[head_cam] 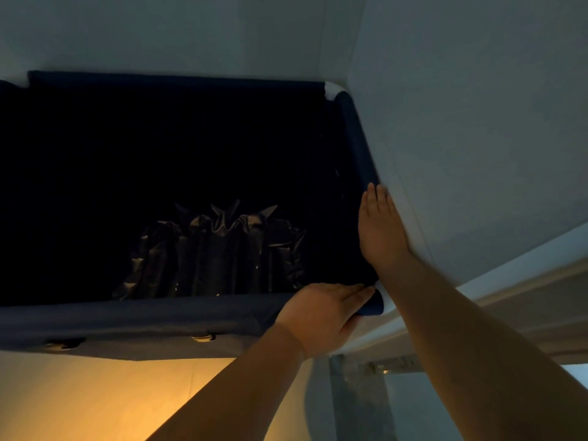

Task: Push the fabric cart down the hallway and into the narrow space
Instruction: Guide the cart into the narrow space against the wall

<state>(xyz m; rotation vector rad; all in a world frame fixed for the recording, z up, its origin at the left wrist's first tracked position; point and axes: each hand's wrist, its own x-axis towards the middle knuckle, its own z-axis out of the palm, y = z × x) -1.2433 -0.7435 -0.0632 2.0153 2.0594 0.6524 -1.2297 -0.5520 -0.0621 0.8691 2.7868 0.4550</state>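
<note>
The dark blue fabric cart [133, 319] fills the left and middle of the head view, its open top towards me and its inside almost black. A crumpled dark shiny bag [216, 249] lies in the bottom. My left hand [321, 316] grips the near rim at the cart's near right corner. Further along, my right hand [380, 227] lies flat with fingers together on the right rim, squeezed between the cart and the white wall. The cart's far rim touches the back wall.
A white wall [477, 138] runs close along the cart's right side and another white wall [178, 36] stands behind it. Warm-lit light floor [111, 399] shows under the near edge. A white ledge [525, 294] and a grey panel [359, 399] sit at lower right.
</note>
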